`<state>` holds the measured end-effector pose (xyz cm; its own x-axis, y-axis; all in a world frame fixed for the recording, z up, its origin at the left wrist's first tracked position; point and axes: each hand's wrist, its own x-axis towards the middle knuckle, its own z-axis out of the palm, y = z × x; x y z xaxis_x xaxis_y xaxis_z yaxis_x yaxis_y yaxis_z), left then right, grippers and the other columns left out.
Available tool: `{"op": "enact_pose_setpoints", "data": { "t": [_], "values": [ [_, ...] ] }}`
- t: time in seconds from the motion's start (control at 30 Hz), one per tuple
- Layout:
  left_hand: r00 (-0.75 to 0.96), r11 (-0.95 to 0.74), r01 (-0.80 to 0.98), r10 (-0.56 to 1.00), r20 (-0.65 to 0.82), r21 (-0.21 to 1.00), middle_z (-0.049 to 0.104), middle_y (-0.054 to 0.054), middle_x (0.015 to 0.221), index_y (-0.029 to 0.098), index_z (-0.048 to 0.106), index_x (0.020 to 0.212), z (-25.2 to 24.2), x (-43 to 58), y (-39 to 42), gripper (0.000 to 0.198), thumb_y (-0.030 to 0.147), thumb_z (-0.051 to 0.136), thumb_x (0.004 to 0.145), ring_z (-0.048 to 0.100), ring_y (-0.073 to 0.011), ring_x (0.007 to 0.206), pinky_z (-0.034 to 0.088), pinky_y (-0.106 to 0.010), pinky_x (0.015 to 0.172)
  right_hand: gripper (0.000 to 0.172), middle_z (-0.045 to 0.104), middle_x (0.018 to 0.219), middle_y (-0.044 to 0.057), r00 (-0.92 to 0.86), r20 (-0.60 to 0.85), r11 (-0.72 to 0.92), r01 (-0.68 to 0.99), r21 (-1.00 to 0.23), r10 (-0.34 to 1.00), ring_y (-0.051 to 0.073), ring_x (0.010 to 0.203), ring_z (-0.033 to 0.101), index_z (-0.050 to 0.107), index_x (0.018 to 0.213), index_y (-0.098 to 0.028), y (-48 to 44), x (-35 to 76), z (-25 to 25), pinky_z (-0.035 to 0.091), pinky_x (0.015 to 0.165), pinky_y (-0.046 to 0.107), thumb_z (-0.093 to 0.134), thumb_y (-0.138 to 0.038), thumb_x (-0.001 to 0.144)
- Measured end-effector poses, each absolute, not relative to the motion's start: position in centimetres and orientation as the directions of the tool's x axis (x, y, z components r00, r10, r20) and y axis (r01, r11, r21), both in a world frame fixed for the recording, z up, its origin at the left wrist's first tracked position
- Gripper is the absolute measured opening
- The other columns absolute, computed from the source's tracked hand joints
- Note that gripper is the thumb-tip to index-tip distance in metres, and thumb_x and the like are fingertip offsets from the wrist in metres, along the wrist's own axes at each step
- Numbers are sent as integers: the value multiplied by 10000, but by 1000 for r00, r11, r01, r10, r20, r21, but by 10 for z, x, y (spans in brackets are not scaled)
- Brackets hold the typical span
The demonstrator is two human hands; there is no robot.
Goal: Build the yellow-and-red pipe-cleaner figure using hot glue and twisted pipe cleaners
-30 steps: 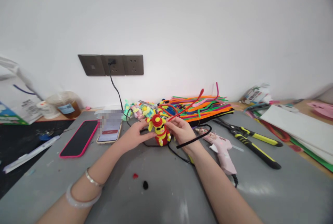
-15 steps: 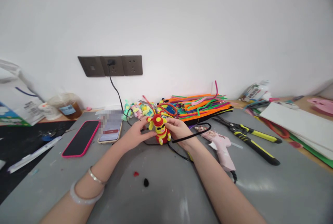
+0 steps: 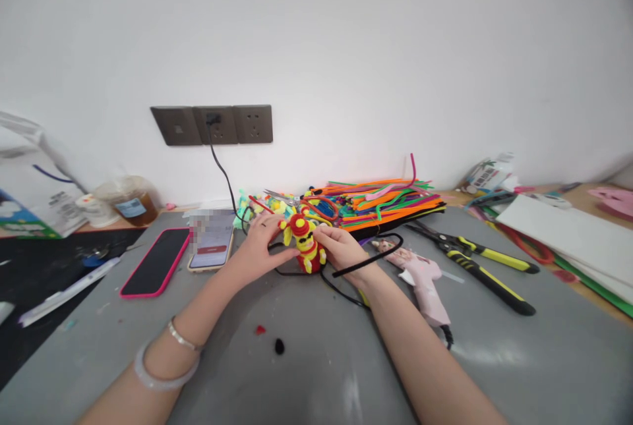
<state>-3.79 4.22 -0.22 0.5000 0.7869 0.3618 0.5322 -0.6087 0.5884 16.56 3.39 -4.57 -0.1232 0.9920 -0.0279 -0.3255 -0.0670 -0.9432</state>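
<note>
The red-and-yellow figure point(image 3: 305, 247) was upright near the middle of the grey mat point(image 3: 316, 372), held between both hands. Step in hand looked like working a red stem point(image 3: 258, 203) about the figure's back, judging by where its loose end stuck up behind the left fingers. Next move called for a steady left hold while the right fingertips guided the stem snugly, without squashing the figure's soft, fuzzy parts.

Left hand point(image 3: 260, 244): partly open in a C shape, thumb against the figure's side and fingers bent behind, so lightly clamped on it. Right hand point(image 3: 343, 250): nearly closed, thumb and fingers pinched at the figure's opposite side. Fingertips were partly hidden there, so I couldn't tell whether they had caught the red stem too.

A black stem point(image 3: 383, 252) looped out beside the right hand, its end crossing the wrist (easy to snag). A red scrap point(image 3: 260, 330) and a black piece point(image 3: 279, 346) lay on the mat, nearer the wearer. Pink glue gun point(image 3: 429, 290) lay just beside the right forearm, black-and-yellow cutters point(image 3: 482, 273) beyond it. Bundle of coloured stems point(image 3: 395, 206) sat behind, by the wall.
</note>
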Motion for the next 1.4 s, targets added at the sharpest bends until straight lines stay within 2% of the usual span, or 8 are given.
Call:
{"op": "enact_pose_setpoints", "data": {
  "t": [0.1,0.23,0.47,0.77,0.9,1.07,1.2,1.4],
  "values": [
    [511,-583,565,803,307,583,678,-117,1173,181,672,1092,-3,-39,43,414,500,655,830,526,-324,1206,329,-492,1116,454,667,610,-11,-132,-28,-69,-319,-945,991,110,523,554,752,668,-184,33,167,-44,449,541,238,860,-609,553],
    [523,-589,558,797,304,584,738,-62,1048,204,703,1010,-2,-39,44,304,453,638,847,613,-271,1018,378,-441,1055,410,676,661,-15,-151,-24,-73,-328,-942,988,117,555,572,751,726,-195,29,167,-39,473,586,252,863,-566,594],
    [464,-593,552,802,375,586,720,-19,771,200,716,818,-2,-36,43,332,526,654,818,601,-201,768,473,-326,832,365,697,726,-4,-203,-24,-95,-343,-934,979,132,643,615,755,756,-191,21,172,-27,483,626,248,862,-517,631],
    [445,-599,560,800,403,572,719,-2,705,193,742,779,-2,-34,41,299,487,692,803,582,-156,664,474,-289,755,309,769,858,8,-260,9,-81,-331,-940,965,144,756,687,751,810,-201,18,179,-30,511,747,263,921,-307,576],
    [418,-542,516,835,357,663,746,-11,691,182,769,767,2,-30,34,228,394,696,805,608,-146,614,477,-242,625,275,758,814,-9,-225,33,-42,-321,-946,974,149,728,685,717,764,-209,18,178,-30,520,732,277,908,-305,592],
    [351,-427,484,894,278,764,767,0,705,192,772,728,5,-26,25,176,332,691,798,651,-157,618,495,-241,604,287,745,821,-9,-183,58,0,-302,-953,981,160,745,674,695,753,-216,16,175,-29,524,735,292,908,-319,589],
    [321,-416,551,906,277,724,750,7,666,190,743,677,9,-22,20,214,335,669,816,638,-153,597,474,-253,615,294,716,773,-25,-146,72,26,-295,-955,987,138,708,646,677,743,-219,16,174,-30,500,701,263,907,-321,592],
    [323,-449,621,893,312,642,752,1,687,209,783,782,13,-17,14,157,298,659,816,594,-160,595,442,-277,622,299,701,737,-29,-104,69,38,-282,-959,992,129,662,615,662,739,-219,15,173,-28,475,667,259,900,-337,600]
  ]
}}
